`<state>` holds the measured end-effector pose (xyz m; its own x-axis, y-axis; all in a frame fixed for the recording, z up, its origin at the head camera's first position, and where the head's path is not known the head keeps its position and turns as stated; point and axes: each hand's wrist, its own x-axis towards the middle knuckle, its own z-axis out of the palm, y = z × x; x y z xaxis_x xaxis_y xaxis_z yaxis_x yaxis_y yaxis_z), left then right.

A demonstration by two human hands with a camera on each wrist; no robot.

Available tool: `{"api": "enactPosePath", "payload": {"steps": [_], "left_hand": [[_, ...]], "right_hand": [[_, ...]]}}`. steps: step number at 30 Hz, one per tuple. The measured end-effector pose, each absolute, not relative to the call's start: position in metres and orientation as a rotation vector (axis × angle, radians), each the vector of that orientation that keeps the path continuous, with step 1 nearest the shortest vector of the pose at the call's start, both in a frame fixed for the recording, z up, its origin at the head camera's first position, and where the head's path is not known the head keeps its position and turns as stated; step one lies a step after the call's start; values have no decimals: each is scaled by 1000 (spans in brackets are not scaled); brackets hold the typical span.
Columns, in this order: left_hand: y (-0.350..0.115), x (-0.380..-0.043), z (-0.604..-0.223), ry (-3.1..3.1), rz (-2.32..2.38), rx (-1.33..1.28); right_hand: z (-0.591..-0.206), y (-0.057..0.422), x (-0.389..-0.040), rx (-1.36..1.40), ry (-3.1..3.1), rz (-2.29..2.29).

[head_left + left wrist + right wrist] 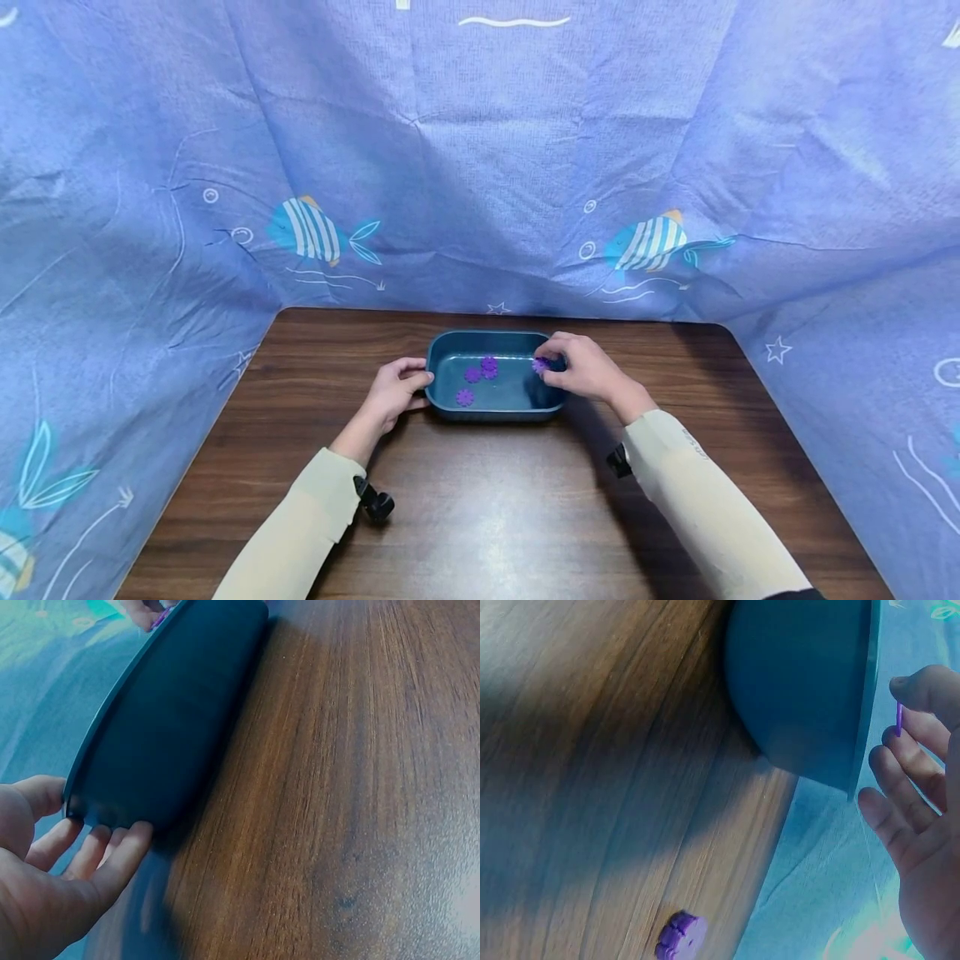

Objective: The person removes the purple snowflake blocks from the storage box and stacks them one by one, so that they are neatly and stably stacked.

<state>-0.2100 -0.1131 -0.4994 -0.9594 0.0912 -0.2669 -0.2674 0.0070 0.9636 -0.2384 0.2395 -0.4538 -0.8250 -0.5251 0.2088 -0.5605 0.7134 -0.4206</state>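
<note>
A dark teal rectangular tub (495, 414) stands on the table, with several purple flower-shaped discs (465, 397) lying on the left part of its floor. My left hand (393, 392) grips the tub's left end, thumb near the rim and fingers against the outer wall, as the left wrist view shows. Over the tub's right end, my right hand (588, 367) pinches another purple flower-shaped disc (899, 720) between thumb and fingertips. That disc appears edge-on in the right wrist view, above the rim.
On the brown wood-grain table (480, 500), a small stack of purple discs (681, 936) stands close to the far edge in the right wrist view; the head view does not show it. A blue fish-patterned cloth (480, 167) hangs behind and along both sides.
</note>
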Motion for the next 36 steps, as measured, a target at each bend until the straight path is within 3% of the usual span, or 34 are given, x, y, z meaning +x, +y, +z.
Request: {"api": "enactPosePath", "payload": {"steps": [36], "left_hand": [[-115, -207, -499, 2014, 2050, -159]], "right_hand": [[-480, 325, -212, 604, -2796, 850]]}}
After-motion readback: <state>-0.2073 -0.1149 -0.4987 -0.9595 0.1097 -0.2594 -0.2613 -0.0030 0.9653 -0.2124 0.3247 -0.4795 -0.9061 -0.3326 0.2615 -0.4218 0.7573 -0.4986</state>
